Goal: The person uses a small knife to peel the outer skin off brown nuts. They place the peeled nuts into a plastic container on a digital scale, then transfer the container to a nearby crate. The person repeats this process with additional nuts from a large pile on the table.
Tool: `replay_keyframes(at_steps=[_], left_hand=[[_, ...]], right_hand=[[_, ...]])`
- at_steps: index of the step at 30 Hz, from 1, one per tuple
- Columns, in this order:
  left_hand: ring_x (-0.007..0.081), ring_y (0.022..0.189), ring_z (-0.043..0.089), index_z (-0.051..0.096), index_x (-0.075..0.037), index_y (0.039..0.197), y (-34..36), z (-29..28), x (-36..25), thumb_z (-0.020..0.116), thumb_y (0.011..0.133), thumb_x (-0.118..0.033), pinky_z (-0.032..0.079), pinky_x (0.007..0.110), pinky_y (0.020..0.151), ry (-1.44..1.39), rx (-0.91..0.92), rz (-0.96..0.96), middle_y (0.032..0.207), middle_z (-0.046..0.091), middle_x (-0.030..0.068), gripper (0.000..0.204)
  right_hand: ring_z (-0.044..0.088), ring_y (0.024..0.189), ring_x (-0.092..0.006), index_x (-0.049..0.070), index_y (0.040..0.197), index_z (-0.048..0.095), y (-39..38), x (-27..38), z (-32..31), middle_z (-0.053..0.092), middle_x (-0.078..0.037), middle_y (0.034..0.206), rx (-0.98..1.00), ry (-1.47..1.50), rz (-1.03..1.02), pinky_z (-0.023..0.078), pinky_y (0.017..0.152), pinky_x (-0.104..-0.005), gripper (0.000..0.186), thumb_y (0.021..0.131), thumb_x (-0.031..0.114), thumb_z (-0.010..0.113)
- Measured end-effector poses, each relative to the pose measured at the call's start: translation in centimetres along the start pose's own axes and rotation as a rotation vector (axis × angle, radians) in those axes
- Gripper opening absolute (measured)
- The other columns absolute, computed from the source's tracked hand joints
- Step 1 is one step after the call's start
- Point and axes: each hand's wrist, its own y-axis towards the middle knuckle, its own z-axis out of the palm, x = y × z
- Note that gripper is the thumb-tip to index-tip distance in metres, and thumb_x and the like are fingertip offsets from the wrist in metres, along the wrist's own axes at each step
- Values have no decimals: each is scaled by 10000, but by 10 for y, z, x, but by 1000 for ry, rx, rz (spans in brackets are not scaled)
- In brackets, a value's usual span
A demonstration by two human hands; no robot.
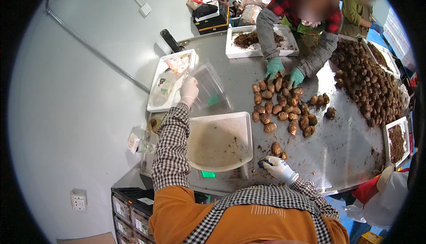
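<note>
**Orange top (248,219) nearest the lens, clear plastic tray (211,86) out in the left hand (189,91)**

The left fingers look narrowed on the tray's left edge, likely so its broad face stays unobstructed. Its long axis slants from about 11 to 5 o'clock. At 5 o'clock from the tray, the right hand (282,171) holds a small dark object (265,163) pointing roughly toward 9; the exact grip is hard to tell. A white basin (220,137) sits between the hands, probably for easy reach from either. At 10 o'clock from the basin, a white foam box (160,109) carries packaging. Toward 1 o'clock, brown tubers (270,127) lie spread on the table (337,148) beneath a co-worker's green-gloved hands (274,67); a large heap (370,82) rises at 2.
</note>
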Motion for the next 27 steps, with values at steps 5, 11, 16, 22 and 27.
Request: replay_keyframes(at_steps=[5, 11, 16, 22, 27], left_hand=[[377, 859, 640, 666, -59, 889, 14, -7, -21, 531, 830, -122, 493, 455, 753, 116, -37, 36, 875, 663, 196, 161], [360, 880, 620, 630, -20, 976, 15, -53, -36, 578, 882, -181, 476, 423, 779, -391, -313, -54, 891, 658, 183, 194], [306, 839, 591, 617, -24, 969, -120, -109, -108, 578, 908, -144, 464, 415, 736, 107, -516, 257, 879, 621, 124, 140], [275, 780, 556, 615, -84, 976, -281, -64, -111, 567, 885, -151, 428, 387, 724, 226, -19, 402, 835, 590, 81, 123], [250, 841, 558, 621, -103, 1015, -316, -53, -130, 580, 850, -136, 412, 387, 768, 188, 162, 327, 858, 591, 49, 173]], right_hand=[[591, 799, -320, -20, 927, 563, -1, 5, -1, 599, -189, 845, -33, -57, -67, 461, 725, -400, 285, 938, 258, 499], [569, 752, -304, -6, 910, 566, -13, 3, -2, 578, -173, 809, -34, -94, -108, 458, 710, -403, 280, 956, 261, 496], [566, 732, -279, -3, 889, 577, -43, -3, -10, 589, -159, 801, -213, -52, -1, 456, 696, -387, 291, 949, 276, 515], [514, 588, -157, 11, 833, 606, -51, -43, -51, 586, -87, 692, -557, 86, 201, 448, 546, -329, 252, 928, 244, 582], [642, 893, -288, 20, 1168, 587, -10, -31, -105, 641, -183, 1044, -774, -430, -85, 533, 777, -374, 304, 925, 201, 560]])
